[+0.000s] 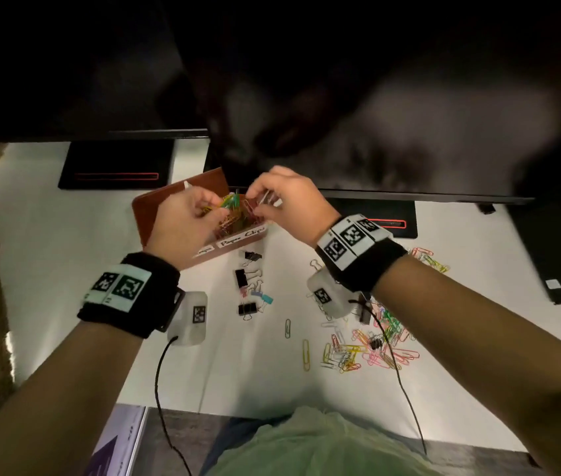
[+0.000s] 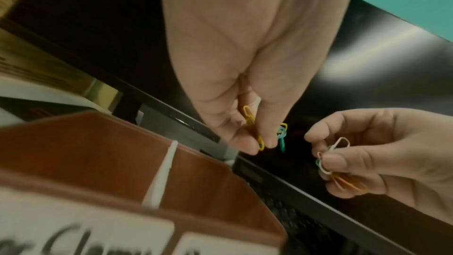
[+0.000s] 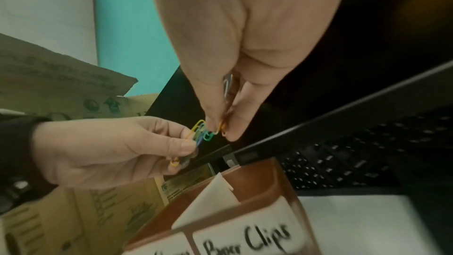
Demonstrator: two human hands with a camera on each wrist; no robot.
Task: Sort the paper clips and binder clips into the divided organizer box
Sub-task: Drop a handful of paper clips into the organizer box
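White desk (image 1: 66, 235), black monitors (image 1: 66, 80), teal wall (image 3: 127, 36), dim light.

Brown organizer box (image 1: 155, 214), multicoloured paper clips (image 1: 375, 352)

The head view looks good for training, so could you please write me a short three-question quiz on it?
1. True or false: both hands hold paper clips above the brown divided organizer box.
2. Which label is readable on the box front? A) Paper Clips B) Staples C) Pins
3. Fill in: the black binder clips lie on the white ____.

Key: 1 true, the left hand and right hand each pinch coloured paper clips. 2 A, white handwritten label. 3 table.
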